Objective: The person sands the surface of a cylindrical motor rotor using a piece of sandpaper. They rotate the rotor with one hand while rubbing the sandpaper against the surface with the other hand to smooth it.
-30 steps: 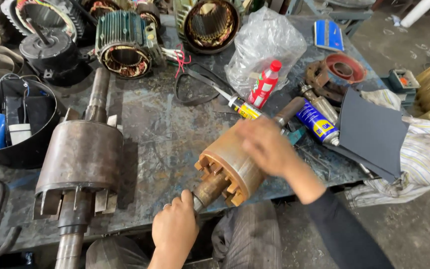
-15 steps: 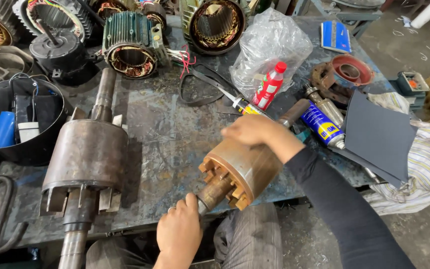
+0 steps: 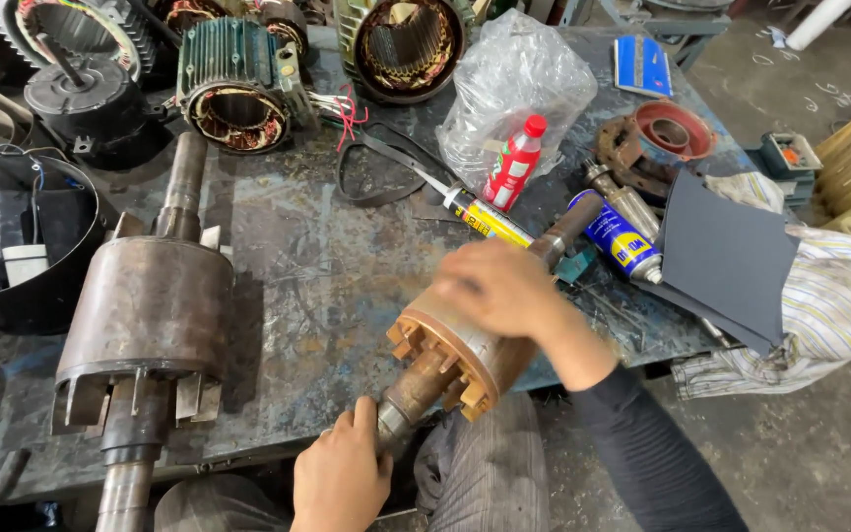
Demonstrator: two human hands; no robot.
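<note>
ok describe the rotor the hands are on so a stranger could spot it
On the stained metal workbench, look at the near edge, right of the big dark rotor. The smaller rotor lies slanted under the right hand, its shaft in the left hand; only it is coppery orange.

Small motor rotor (image 3: 455, 350): copper-brown cyl. core w/ stubby fins round its near end face, steel shaft thru the middle. Lies tilted diag. over the front edge of the tabletop (image 3: 317, 276), near shaft end poking off the edge, far shaft end pointing toward the back-right. Core surface rusty-orange; shaft grey, dull, partly hidden by hands.
</note>
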